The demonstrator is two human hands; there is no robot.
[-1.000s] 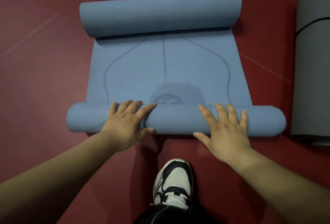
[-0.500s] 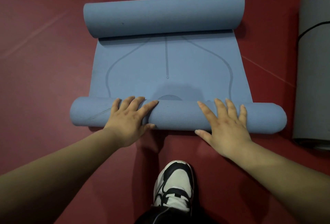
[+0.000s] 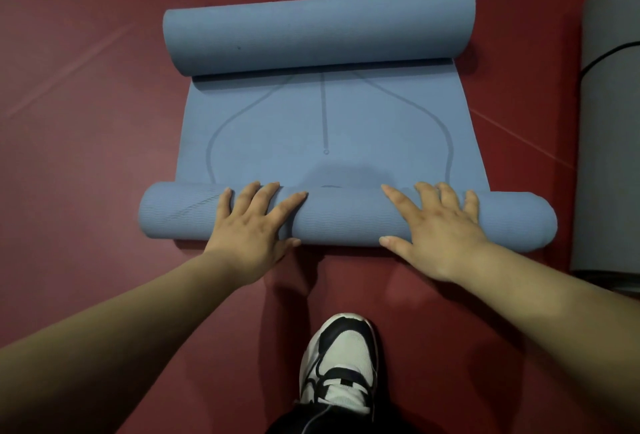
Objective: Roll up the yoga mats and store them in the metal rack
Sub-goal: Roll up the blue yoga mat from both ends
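Observation:
A blue yoga mat [image 3: 322, 122] lies on the red floor, curled at both ends. Its near end forms a roll [image 3: 346, 219] running left to right; its far end is a thicker roll [image 3: 318, 32]. A flat stretch with printed lines lies between them. My left hand [image 3: 249, 226] presses flat on the near roll left of centre, fingers spread and straight. My right hand [image 3: 440, 226] presses on it right of centre in the same way. The metal rack is not in view.
A grey rolled mat [image 3: 613, 143] with a black strap lies along the right edge, close to the blue roll's right end. My black-and-white shoe [image 3: 341, 361] stands on the red floor [image 3: 86, 122] just behind the near roll.
Both hands have pushed the near roll forward over the flat mat. The round logo is now almost fully covered, and the flat stretch between the two rolls is shorter.

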